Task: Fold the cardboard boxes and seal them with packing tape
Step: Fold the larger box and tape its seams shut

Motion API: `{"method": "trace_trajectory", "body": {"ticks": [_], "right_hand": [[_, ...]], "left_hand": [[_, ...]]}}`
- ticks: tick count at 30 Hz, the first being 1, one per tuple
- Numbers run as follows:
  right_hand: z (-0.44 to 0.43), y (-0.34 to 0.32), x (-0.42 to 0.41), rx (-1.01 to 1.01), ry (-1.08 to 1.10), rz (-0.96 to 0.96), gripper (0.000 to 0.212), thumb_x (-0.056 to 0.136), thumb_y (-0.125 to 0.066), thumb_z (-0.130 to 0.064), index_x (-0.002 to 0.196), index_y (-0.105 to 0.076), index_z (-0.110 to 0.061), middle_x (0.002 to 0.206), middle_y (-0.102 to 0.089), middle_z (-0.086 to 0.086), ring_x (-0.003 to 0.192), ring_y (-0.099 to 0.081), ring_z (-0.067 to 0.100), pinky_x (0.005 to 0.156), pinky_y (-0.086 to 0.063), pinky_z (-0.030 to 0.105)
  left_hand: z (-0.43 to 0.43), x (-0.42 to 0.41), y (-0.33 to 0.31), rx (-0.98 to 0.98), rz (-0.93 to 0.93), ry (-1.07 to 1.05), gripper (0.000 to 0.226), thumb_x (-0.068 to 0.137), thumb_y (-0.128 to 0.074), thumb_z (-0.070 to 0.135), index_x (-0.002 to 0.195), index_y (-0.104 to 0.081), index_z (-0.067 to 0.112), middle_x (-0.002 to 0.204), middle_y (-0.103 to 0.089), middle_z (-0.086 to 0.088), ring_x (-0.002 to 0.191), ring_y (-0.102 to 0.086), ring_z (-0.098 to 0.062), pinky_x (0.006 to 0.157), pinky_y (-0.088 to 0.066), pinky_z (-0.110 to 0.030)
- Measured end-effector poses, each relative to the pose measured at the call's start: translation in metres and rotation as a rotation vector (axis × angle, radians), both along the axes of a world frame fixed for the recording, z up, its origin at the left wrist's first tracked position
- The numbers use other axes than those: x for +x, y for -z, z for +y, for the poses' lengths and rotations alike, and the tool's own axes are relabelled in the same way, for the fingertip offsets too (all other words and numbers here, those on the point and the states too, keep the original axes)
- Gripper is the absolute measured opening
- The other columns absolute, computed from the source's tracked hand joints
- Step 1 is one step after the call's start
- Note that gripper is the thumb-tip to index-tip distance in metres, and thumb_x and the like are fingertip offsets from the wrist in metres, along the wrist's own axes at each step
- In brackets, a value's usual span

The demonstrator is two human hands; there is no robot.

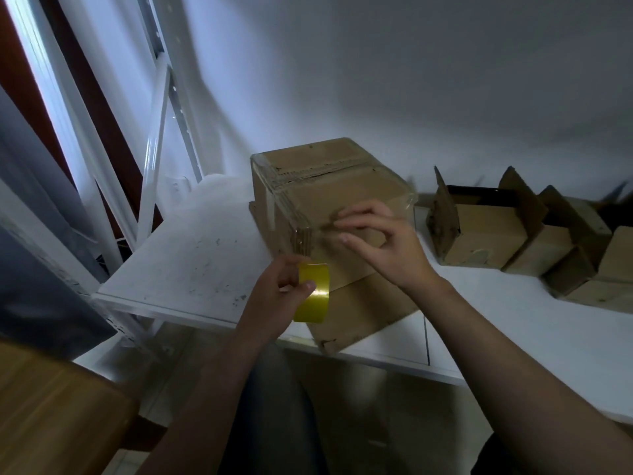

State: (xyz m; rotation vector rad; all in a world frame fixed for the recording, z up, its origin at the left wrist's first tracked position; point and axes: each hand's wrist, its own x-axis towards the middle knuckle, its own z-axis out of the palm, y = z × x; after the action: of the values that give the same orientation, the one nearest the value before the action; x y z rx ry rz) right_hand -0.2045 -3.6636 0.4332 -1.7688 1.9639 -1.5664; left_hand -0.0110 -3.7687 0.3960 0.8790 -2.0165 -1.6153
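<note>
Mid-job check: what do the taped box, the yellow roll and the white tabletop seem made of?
Box: matte brown corrugated cardboard, fluting visible at its corner. Roll in the left hand: glossy yellowish plastic tape, by its sheen. Tabletop: white, matte, scuffed; likely painted board or metal, cannot tell which.

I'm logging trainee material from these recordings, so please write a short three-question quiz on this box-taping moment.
1. True or false: the left hand grips the yellow tape roll.
2. Multiple choice: the right hand is at (A) the taped top box, (B) the open boxes on the right, (C) the white metal rack.
3. Short answer: what does the taped top box rest on?

Key: 1 true; 2 A; 3 the lower cardboard box.
</note>
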Motion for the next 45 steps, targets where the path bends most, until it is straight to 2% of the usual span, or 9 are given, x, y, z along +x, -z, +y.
{"method": "trace_trajectory", "body": {"ticks": [4, 7, 10, 16, 24, 33, 39, 42, 45], "right_hand": [[0.022, -0.002, -0.003, 0.327, 0.073, 0.025, 0.031, 0.084, -0.079, -0.042, 0.112, -0.077, -0.031, 0.122, -0.065, -0.016, 0.119, -0.056, 0.001, 0.094, -0.042, 0.019], [0.040, -0.008, -0.008, 0.328, 0.086, -0.074, 0.014, 0.085, -0.081, -0.033, 0.098, -0.080, -0.030, 0.108, -0.071, -0.018, 0.106, -0.062, -0.002, 0.086, -0.046, 0.018], [0.054, -0.011, -0.011, 0.225, 0.129, 0.003, 0.002, 0.088, -0.078, -0.025, 0.087, -0.080, -0.027, 0.090, -0.071, -0.019, 0.090, -0.066, 0.005, 0.076, -0.051, 0.025], [0.073, -0.011, -0.010, 0.185, 0.283, 0.342, 0.031, 0.094, -0.049, -0.048, 0.094, -0.069, -0.025, 0.089, -0.069, -0.012, 0.081, -0.065, 0.016, 0.069, -0.055, 0.044], [0.086, -0.022, -0.007, 0.230, 0.290, 0.146, 0.018, 0.100, -0.058, -0.040, 0.095, -0.063, -0.023, 0.073, -0.056, -0.034, 0.073, -0.062, 0.007, 0.069, -0.053, 0.042], [0.093, -0.025, -0.005, 0.296, 0.272, 0.070, 0.011, 0.097, -0.064, -0.038, 0.089, -0.067, -0.030, 0.071, -0.061, -0.031, 0.066, -0.056, -0.003, 0.063, -0.048, 0.031], [0.095, -0.024, -0.005, 0.324, 0.259, 0.179, 0.012, 0.097, -0.060, -0.042, 0.097, -0.067, -0.033, 0.086, -0.065, -0.026, 0.084, -0.065, 0.007, 0.075, -0.056, 0.045], [0.096, -0.023, -0.007, 0.318, 0.276, 0.264, 0.020, 0.094, -0.054, -0.051, 0.102, -0.069, -0.039, 0.119, -0.068, -0.019, 0.111, -0.061, 0.013, 0.089, -0.053, 0.047], [0.096, -0.017, -0.005, 0.292, 0.347, 0.336, 0.045, 0.093, -0.055, -0.050, 0.133, -0.060, -0.031, 0.134, -0.063, -0.008, 0.116, -0.059, 0.019, 0.091, -0.053, 0.044]], "left_hand": [[0.021, -0.012, -0.011, -0.034, 0.071, 0.104, 0.033, 0.093, -0.068, 0.012, 0.110, -0.060, 0.040, 0.098, -0.068, 0.019, 0.090, -0.065, 0.002, 0.064, -0.052, -0.017], [0.037, -0.021, -0.020, -0.071, 0.121, 0.155, 0.034, 0.094, -0.067, 0.012, 0.118, -0.061, 0.035, 0.109, -0.068, 0.019, 0.098, -0.064, 0.003, 0.067, -0.050, -0.012], [0.052, -0.030, -0.026, -0.086, 0.147, 0.146, 0.036, 0.095, -0.067, 0.015, 0.123, -0.060, 0.036, 0.119, -0.065, 0.012, 0.101, -0.063, 0.002, 0.073, -0.051, -0.019], [0.080, -0.049, -0.042, -0.108, 0.120, 0.063, 0.044, 0.096, -0.065, 0.031, 0.134, -0.047, 0.040, 0.111, -0.058, 0.025, 0.094, -0.059, 0.010, 0.072, -0.047, -0.021], [0.088, -0.061, -0.049, -0.197, 0.142, 0.035, 0.027, 0.095, -0.064, 0.027, 0.103, -0.039, 0.028, 0.073, -0.060, 0.008, 0.065, -0.058, 0.002, 0.061, -0.042, -0.028], [0.090, -0.059, -0.042, -0.145, 0.136, 0.060, 0.010, 0.100, -0.057, 0.034, 0.109, -0.055, 0.039, 0.106, -0.057, 0.020, 0.091, -0.061, -0.004, 0.071, -0.059, -0.041], [0.090, -0.058, -0.042, -0.116, 0.098, 0.024, 0.006, 0.100, -0.058, 0.034, 0.095, -0.060, 0.035, 0.099, -0.061, 0.014, 0.090, -0.061, -0.008, 0.081, -0.059, -0.054], [0.091, -0.058, -0.042, -0.119, 0.099, 0.013, 0.007, 0.100, -0.058, 0.035, 0.094, -0.059, 0.035, 0.100, -0.060, 0.015, 0.092, -0.060, -0.010, 0.082, -0.058, -0.057], [0.089, -0.059, -0.044, -0.080, 0.093, 0.004, 0.005, 0.101, -0.056, 0.037, 0.099, -0.059, 0.033, 0.105, -0.059, 0.016, 0.098, -0.060, -0.015, 0.085, -0.057, -0.059]]}}
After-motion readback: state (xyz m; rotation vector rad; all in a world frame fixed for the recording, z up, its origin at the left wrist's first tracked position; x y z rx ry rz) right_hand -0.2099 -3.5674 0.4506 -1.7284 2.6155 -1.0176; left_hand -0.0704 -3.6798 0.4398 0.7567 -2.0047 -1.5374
